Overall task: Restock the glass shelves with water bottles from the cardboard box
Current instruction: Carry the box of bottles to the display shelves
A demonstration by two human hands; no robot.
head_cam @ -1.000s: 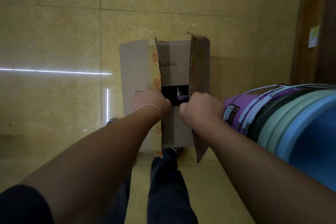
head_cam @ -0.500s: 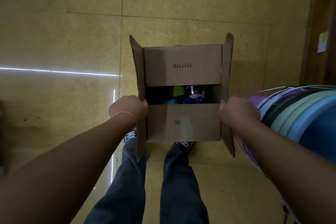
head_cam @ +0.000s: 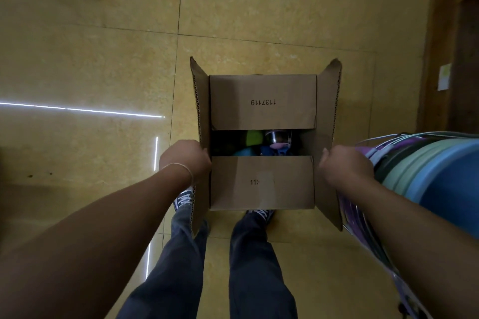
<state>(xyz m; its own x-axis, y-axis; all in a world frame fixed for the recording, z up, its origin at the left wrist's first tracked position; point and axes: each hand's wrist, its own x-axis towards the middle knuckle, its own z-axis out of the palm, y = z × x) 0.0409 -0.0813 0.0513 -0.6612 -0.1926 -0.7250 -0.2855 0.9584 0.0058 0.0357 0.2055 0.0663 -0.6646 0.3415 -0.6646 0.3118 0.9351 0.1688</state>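
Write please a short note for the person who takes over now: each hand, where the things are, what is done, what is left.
Left hand grips the left side flap of the cardboard box. Right hand grips the right side flap.
The box stands on the floor before the feet. Bottles show through the gap between the two inner flaps.
Done: side flaps are open.
Left: fold back the inner flaps, take bottles out, put them on the shelves. No shelves are in view.

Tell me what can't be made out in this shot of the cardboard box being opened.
Head view only:
- Bottles in the cardboard box: two inner flaps cover most; count unknown.
- Near flap's printed number: partly blurred.
- Fingertips of both hands, left and right: hidden behind the side flaps.
- Glass shelves: outside the frame.
- Stacked coloured items: cut off at the right edge.
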